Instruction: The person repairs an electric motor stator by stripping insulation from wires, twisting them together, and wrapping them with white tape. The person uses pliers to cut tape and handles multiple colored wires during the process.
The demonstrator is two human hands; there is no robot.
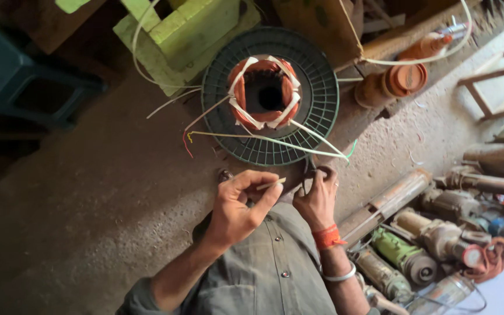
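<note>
Left hand: thumb and forefinger pinched together on a short pale sleeve, the remaining fingers curled. The sleeve's long axis runs from about 8 o'clock to 2 o'clock, its free end pointing toward the right hand.

Right hand: fingers closed on a thin dark item at their tips; whether this is wire or a small tool cannot be told. An orange band sits on that wrist, a metal bangle below it.

Stator: lies at 12 o'clock from both hands, well apart from them, its bore facing up. Copper windings are bound with white tape and rest on a round dark green grille. Pale leads trail from the winding toward 4 o'clock and end just above the right hand, which is the nearer hand to them. Short red and yellow lead ends lie at 9 o'clock from the grille.

Surroundings: pale green blocks at 11 o'clock from the stator; worn pump motors piled at 3 o'clock from the hands. No readable labels or signs in view.
</note>
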